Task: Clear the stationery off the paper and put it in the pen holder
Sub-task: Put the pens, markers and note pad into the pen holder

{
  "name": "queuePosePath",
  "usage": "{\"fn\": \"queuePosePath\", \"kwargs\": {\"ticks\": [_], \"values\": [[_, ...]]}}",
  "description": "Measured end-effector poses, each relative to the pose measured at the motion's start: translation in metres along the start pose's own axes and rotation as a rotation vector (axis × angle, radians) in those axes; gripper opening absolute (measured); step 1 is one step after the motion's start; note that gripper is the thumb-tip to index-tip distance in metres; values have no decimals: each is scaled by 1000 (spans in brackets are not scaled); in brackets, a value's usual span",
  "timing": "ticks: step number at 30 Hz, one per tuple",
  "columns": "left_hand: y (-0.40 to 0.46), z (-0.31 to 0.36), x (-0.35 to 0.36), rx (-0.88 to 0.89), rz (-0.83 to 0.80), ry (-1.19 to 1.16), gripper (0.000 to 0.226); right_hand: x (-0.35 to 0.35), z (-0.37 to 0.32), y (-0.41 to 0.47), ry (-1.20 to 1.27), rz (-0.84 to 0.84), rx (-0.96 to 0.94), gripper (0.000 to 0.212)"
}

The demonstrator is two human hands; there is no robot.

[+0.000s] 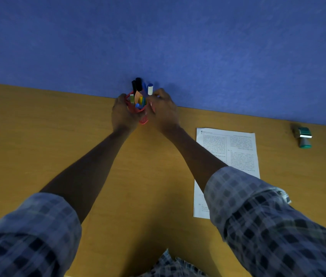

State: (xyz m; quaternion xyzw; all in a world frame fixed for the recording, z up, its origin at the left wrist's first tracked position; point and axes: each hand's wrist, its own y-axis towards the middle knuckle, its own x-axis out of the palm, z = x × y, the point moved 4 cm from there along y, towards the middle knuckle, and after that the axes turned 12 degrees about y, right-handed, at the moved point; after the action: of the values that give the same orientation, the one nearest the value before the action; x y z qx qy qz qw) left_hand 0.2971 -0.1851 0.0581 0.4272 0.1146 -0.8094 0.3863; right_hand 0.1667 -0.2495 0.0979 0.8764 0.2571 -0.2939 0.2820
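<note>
Both hands cupping red mesh pen holder [143, 119] at desk [38, 136] back edge — left hand [123, 114], right hand [163, 112] fingers wrapping it; we are seeing paper [236, 150] bare.

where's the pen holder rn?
Head view, upper centre: the red mesh pen holder sits at the desk's far edge against the blue wall, cupped between the left hand and right hand.

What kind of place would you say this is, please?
Probably an office desk: a wooden desktop against a blue partition, with a printed sheet, a red pen holder full of markers, and a stamp.
</note>
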Motion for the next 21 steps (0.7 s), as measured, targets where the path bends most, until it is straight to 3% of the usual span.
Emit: {"fn": "queuePosePath", "kwargs": {"ticks": [6,15,21], "values": [[1,1,6,-115,86,33,75,-17,19,-10,90,133,118,17],[4,-1,12,-117,105,50,79,-32,41,-17,90,130,193,14],[-10,-5,10,-203,51,194,129,-48,63,-48,-18,18,273,29]]}}
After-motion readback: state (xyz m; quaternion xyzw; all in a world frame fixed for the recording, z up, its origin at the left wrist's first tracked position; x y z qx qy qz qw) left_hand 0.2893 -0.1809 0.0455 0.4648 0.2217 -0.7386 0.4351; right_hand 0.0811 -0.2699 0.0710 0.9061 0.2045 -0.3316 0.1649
